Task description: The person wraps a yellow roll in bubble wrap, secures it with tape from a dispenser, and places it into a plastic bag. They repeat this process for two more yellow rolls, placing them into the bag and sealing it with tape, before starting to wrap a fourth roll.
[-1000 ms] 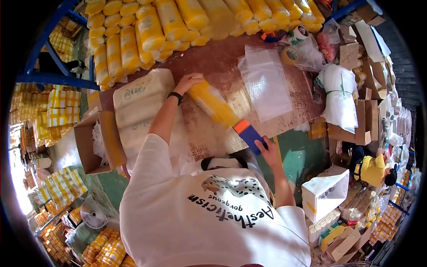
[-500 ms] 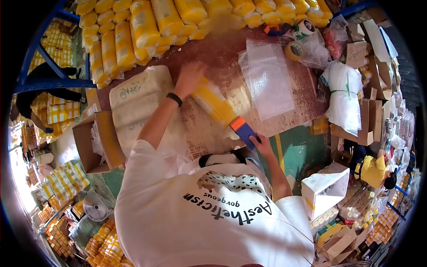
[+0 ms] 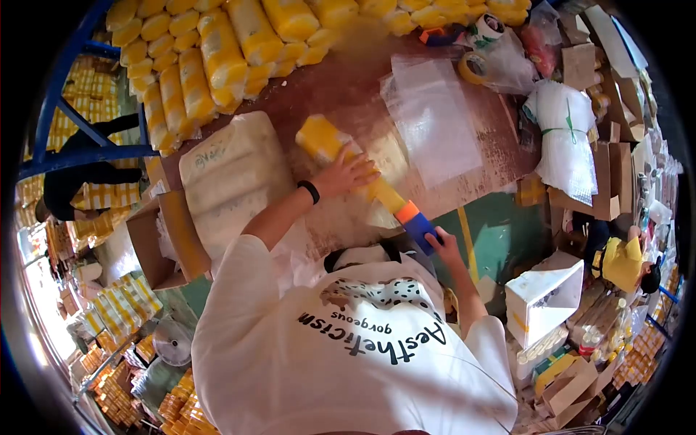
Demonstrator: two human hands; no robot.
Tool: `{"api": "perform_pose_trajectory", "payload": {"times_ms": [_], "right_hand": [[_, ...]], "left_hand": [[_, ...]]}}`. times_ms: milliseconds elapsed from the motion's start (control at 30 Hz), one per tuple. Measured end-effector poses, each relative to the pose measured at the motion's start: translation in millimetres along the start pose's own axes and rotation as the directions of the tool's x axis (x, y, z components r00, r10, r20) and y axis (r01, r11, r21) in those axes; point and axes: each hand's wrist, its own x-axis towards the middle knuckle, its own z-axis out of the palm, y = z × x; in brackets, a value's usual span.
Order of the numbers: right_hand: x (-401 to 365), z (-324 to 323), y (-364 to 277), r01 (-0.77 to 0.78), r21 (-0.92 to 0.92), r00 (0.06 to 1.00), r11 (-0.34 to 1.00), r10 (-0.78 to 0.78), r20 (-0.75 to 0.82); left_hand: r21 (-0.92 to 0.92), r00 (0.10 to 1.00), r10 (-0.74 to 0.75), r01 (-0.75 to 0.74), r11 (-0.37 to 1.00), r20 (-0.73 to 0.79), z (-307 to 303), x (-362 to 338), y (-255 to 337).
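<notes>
My left hand (image 3: 346,172) lies with spread fingers on a yellow-taped package (image 3: 319,138) at the middle of the table. My right hand (image 3: 444,245) is closed around the blue handle of an orange and blue tape dispenser (image 3: 416,223). From the dispenser a strip of yellow tape (image 3: 388,196) runs up to the package, beside my left hand's fingers. Left of the package rests a pale wrapped bundle (image 3: 232,170). Flat clear plastic sheets (image 3: 435,119) lie to the right.
Yellow-wrapped packages (image 3: 217,54) are piled along the table's far edge. An orange and blue dispenser (image 3: 442,35) and a yellow tape roll (image 3: 473,67) lie at the back right. An open carton (image 3: 163,243) stands at left. Two other people are at the far left and right.
My left hand has moved down and right along the package, its fingers now spread. My right hand and the dispenser have shifted slightly down and right, with the tape strip drawn out.
</notes>
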Motion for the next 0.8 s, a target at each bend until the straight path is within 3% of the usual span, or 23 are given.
{"api": "perform_pose_trajectory", "payload": {"times_ms": [67, 133, 233, 333, 433, 533, 567, 633, 700, 733, 800], "right_hand": [[-1.1, 7.9, -4.6, -0.041, -0.037, 0.999, 0.998, 0.04, -0.013], [13.2, 29.1, -3.6, -0.111, -0.237, 0.994, 0.965, 0.104, -0.042], [41.9, 58.2, -27.4, -0.162, -0.379, 0.986, 0.911, 0.13, -0.108], [68.2, 62.9, -70.1, -0.16, -0.448, 0.986, 0.88, 0.122, -0.114], [85.5, 56.3, -92.1, -0.094, -0.496, 0.994, 0.863, 0.053, -0.096], [65.4, 10.5, -125.0, -0.066, -0.476, 0.996, 0.877, 0.03, -0.084], [51.9, -17.0, -144.6, -0.072, -0.355, 0.997, 0.932, 0.069, -0.022], [26.9, -56.5, -174.0, -0.1, -0.09, 0.992, 0.991, 0.106, 0.066], [15.0, -73.5, -188.6, -0.121, 0.183, 0.989, 0.976, 0.104, 0.102], [17.0, -69.1, -194.5, -0.093, 0.139, 0.993, 0.986, 0.081, 0.092], [22.2, -53.8, -208.5, -0.035, 0.057, 0.997, 0.998, 0.031, 0.077]], "left_hand": [[-0.087, 0.998, -0.002, 0.007, 0.996, 0.058, -5.2, 3.6, 4.3], [-0.176, 0.992, 0.001, 0.022, 0.984, 0.13, -14.5, 7.3, 0.6], [0.031, 0.988, 0.013, -0.018, 0.999, 0.154, -14.8, 11.4, 9.8], [0.033, 0.997, 0.055, -0.057, 0.998, 0.053, -14.7, 14.6, 28.2], [-0.093, 1.0, 0.006, -0.005, 0.996, 0.01, -5.9, 17.9, 34.3], [-0.141, 0.996, -0.005, -0.007, 0.99, -0.087, -28.5, 22.3, 16.7], [-0.365, 0.99, -0.109, 0.069, 0.928, -0.088, -53.3, 22.8, 7.7], [-0.745, 0.951, -0.309, 0.193, 0.639, -0.018, -115.0, 19.4, -12.2], [-0.912, 0.865, -0.5, 0.232, 0.337, 0.035, -143.2, 5.0, -15.4], [-0.96, 0.809, -0.583, 0.22, 0.173, 0.08, -149.5, -2.7, -17.2], [-0.914, 0.842, -0.531, 0.287, 0.286, 0.098, -149.0, -15.7, -17.8]]}}
